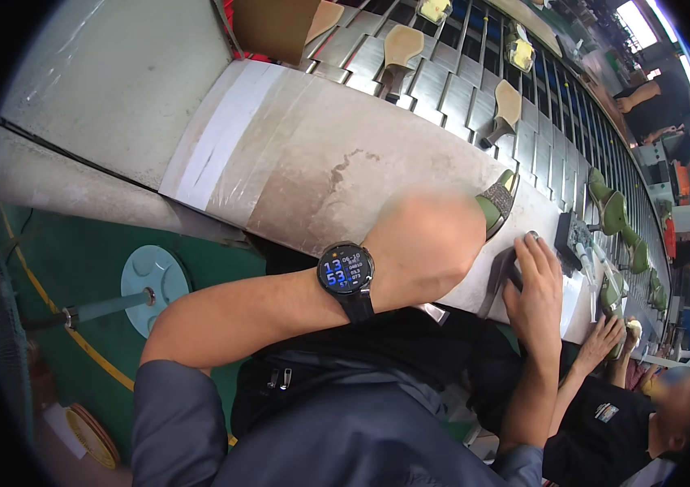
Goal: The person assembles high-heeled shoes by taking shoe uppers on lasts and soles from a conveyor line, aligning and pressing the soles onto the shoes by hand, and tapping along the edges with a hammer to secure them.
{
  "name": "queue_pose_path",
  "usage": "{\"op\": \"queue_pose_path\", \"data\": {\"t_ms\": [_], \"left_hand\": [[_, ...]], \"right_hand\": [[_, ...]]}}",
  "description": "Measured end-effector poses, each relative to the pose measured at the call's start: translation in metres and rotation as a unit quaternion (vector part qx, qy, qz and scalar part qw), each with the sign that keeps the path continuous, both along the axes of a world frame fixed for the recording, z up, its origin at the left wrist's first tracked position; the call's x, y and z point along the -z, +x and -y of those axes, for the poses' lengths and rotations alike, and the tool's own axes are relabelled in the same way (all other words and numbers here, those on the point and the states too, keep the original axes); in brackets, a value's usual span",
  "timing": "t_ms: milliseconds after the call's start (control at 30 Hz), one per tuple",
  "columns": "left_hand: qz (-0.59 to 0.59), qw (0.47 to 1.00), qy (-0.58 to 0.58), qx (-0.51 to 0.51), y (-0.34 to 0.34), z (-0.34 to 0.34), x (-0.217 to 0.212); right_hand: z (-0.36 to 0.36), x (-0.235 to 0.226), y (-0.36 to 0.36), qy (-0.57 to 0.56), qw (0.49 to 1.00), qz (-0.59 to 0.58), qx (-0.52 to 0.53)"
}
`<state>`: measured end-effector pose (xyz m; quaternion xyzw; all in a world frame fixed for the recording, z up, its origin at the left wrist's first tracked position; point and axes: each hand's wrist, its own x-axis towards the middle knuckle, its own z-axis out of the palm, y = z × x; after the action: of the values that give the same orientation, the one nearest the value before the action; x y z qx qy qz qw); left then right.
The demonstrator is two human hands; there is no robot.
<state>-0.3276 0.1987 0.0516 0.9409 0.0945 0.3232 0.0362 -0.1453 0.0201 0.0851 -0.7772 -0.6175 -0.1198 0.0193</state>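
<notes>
Presently: green sandal [500, 204], in hand, completion unclear; left hand [427, 247] curled round it; right hand [536, 288] loosely spread, hold unclear.

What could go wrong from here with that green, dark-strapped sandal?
The green sandal with a dark, textured strap, at the blurred left hand, shows close to the edge of the pale work ledge; if it slipped, it might fall onto the slatted silver metal conveyor. The round black watch on the left wrist could perhaps scuff it.
</notes>
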Motion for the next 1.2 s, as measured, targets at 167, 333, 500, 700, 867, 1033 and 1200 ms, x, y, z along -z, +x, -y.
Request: {"op": "queue_pose_path", "data": {"t_ms": [167,333,500,700,867,1033,1200], "left_hand": [[-0.033,0.999,0.027,0.009,-0.001,0.005,-0.007],[0.011,0.995,-0.037,0.094,-0.017,0.034,-0.007],[-0.096,0.978,0.030,0.184,-0.034,0.079,0.048],[-0.134,0.957,-0.033,0.254,-0.040,0.079,0.030],[-0.115,0.965,-0.134,0.195,-0.035,0.052,-0.001],[-0.071,0.970,-0.224,0.062,-0.001,-0.001,-0.013],[-0.170,0.933,-0.316,0.015,0.048,-0.015,-0.020]], "right_hand": [[-0.002,-0.044,-0.045,0.095,0.944,-0.311,-0.049],[-0.049,-0.075,-0.099,0.020,0.908,-0.338,-0.245],[-0.060,-0.063,-0.116,-0.097,0.869,-0.343,-0.344],[-0.024,-0.045,-0.135,-0.062,0.913,-0.290,-0.281],[-0.018,-0.055,-0.112,0.059,0.900,-0.334,-0.275],[0.024,-0.008,-0.026,0.208,0.934,-0.291,0.002],[0.037,0.047,0.001,0.119,0.973,-0.191,0.051]]}}
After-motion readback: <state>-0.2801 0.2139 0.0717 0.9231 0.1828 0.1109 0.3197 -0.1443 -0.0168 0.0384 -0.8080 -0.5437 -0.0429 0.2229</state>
